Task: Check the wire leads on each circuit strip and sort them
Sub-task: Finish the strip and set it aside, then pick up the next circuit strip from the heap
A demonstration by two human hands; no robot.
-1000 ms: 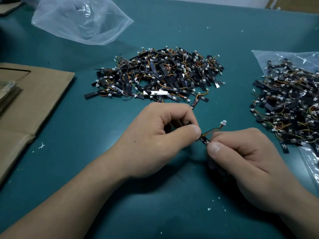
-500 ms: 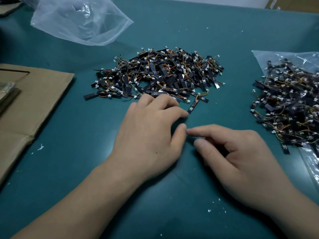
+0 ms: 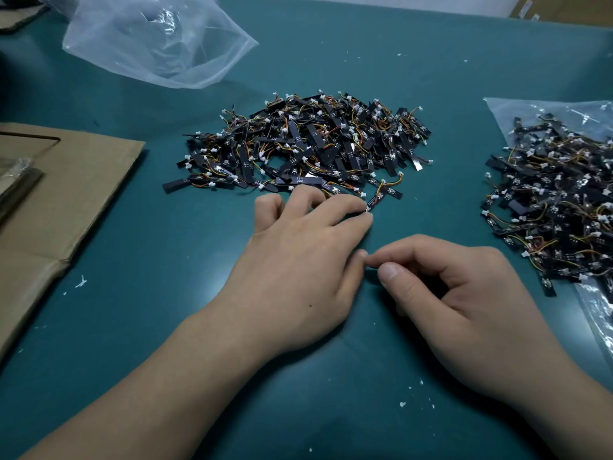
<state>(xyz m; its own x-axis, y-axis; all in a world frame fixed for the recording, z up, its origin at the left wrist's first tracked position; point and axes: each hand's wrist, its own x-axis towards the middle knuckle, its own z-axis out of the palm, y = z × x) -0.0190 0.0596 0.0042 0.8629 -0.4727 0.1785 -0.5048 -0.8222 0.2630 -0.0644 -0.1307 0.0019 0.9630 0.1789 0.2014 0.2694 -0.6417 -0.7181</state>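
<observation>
A heap of black circuit strips (image 3: 308,144) with coloured wire leads and white plugs lies on the green mat (image 3: 132,310) at the middle. A second heap (image 3: 557,200) lies at the right on a clear plastic bag. My left hand (image 3: 298,260) is flat on the mat at the middle heap's near edge, its fingers spread. One fingertip touches a single strip (image 3: 378,195) that sticks out of the heap. My right hand (image 3: 464,293) rests beside it with loosely curled fingers, its index tip near my left thumb. No strip shows in either hand.
A crumpled clear plastic bag (image 3: 159,38) lies at the back left. Flattened brown cardboard (image 3: 66,194) covers the left edge of the mat. Small white scraps (image 3: 403,404) dot the mat near me.
One second ago both hands pinched a strip between them above the mat. Now it is out of sight, my left hand has reached forward to the heap, and my right hand has curled slightly.
</observation>
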